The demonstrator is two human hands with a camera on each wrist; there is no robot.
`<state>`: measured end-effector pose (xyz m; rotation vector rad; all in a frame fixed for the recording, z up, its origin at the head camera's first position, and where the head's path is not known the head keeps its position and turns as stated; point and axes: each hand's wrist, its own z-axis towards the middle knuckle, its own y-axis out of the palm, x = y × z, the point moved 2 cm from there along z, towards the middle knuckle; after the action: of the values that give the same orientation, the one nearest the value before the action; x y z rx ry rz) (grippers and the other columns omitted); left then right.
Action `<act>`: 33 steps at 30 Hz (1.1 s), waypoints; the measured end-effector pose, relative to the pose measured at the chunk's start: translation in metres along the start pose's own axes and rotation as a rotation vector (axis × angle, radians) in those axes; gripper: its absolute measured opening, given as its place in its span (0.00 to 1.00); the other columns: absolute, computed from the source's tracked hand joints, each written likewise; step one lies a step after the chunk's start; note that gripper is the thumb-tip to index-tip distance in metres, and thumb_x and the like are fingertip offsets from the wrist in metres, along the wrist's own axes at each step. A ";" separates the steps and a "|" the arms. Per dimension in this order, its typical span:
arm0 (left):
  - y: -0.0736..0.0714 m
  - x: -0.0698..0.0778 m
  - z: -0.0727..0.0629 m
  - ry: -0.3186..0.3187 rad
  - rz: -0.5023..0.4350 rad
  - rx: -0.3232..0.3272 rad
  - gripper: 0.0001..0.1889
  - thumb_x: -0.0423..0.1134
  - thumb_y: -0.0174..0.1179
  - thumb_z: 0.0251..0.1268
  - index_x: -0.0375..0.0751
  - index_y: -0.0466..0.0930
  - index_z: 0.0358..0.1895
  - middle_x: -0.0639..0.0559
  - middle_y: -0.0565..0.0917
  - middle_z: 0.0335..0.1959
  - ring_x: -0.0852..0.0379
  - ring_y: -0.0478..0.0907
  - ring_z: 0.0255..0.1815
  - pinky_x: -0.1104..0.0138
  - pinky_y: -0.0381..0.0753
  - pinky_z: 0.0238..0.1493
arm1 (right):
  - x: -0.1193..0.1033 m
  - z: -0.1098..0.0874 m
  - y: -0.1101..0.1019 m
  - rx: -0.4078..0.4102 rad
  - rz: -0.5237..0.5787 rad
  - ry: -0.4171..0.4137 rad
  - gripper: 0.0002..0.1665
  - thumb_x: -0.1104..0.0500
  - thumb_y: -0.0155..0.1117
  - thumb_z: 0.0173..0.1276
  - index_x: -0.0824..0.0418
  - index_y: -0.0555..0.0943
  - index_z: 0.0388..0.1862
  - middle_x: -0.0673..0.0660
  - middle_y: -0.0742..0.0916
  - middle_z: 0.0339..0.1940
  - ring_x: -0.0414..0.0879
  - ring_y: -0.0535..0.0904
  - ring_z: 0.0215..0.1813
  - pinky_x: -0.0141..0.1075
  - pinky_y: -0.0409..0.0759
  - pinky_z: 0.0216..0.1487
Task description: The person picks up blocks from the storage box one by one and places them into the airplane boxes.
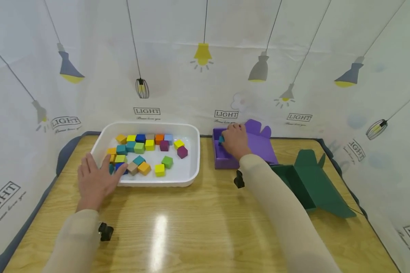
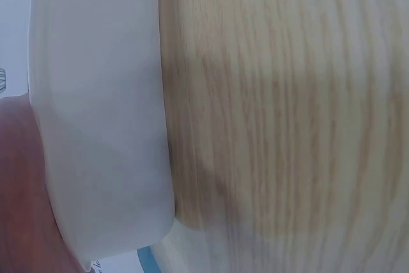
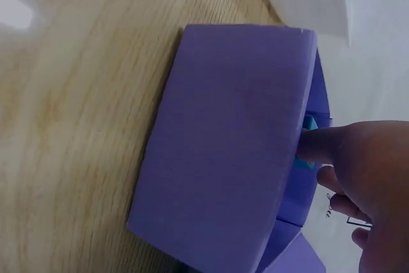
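My right hand (image 1: pixel 237 141) reaches over the wall of an open purple box (image 1: pixel 226 163) and pinches a teal cube (image 1: pixel 221 140) inside it. In the right wrist view, the thumb covers the middle of the cube, and part of its teal face shows behind the box's rim. At the left, my left hand (image 1: pixel 97 182) rests over the near-left corner of a white tray (image 1: pixel 197 163), fingers spread and holding no cube. Several coloured cubes, such as a yellow cube (image 1: pixel 160 170) and a green cube (image 1: pixel 167 162), lie in the tray.
A dark green box (image 1: pixel 319 185) stands with its lid folded open at the right, beside my right forearm. The purple box's lid (image 1: pixel 261 148) leans open to the right. A white printed curtain (image 1: pixel 177 57) hangs behind the wooden table (image 1: pixel 191 235).
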<state>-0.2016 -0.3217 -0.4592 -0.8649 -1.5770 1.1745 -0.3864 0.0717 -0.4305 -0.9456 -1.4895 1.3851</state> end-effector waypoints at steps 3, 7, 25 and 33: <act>0.001 -0.001 0.000 -0.002 0.011 0.006 0.53 0.78 0.25 0.62 0.38 0.48 0.77 0.23 0.23 0.74 0.22 0.27 0.75 0.32 0.31 0.73 | -0.001 0.007 0.003 -0.028 -0.026 -0.007 0.14 0.48 0.63 0.68 0.51 0.85 0.48 0.56 0.81 0.52 0.55 0.70 0.62 0.53 0.58 0.72; 0.002 0.000 0.000 0.007 0.017 0.028 0.52 0.78 0.25 0.63 0.38 0.49 0.77 0.22 0.25 0.74 0.22 0.30 0.75 0.33 0.32 0.74 | -0.003 0.012 0.007 -0.062 -0.052 -0.010 0.17 0.48 0.63 0.68 0.51 0.84 0.52 0.58 0.81 0.55 0.56 0.69 0.63 0.53 0.59 0.72; 0.002 -0.003 0.001 0.003 0.034 0.067 0.50 0.77 0.25 0.65 0.40 0.50 0.77 0.24 0.27 0.75 0.22 0.32 0.75 0.33 0.33 0.74 | -0.011 0.021 0.023 -0.035 -0.041 0.029 0.15 0.61 0.59 0.67 0.51 0.84 0.50 0.55 0.84 0.55 0.54 0.70 0.64 0.54 0.56 0.74; 0.001 -0.002 -0.001 0.003 0.040 0.085 0.49 0.76 0.27 0.65 0.39 0.52 0.76 0.24 0.28 0.76 0.23 0.33 0.76 0.33 0.34 0.74 | -0.013 0.025 0.027 0.029 0.004 0.037 0.20 0.62 0.55 0.67 0.47 0.84 0.54 0.55 0.84 0.56 0.54 0.71 0.62 0.53 0.57 0.71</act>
<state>-0.2002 -0.3229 -0.4604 -0.8455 -1.5032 1.2588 -0.4062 0.0539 -0.4591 -0.9519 -1.4371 1.3817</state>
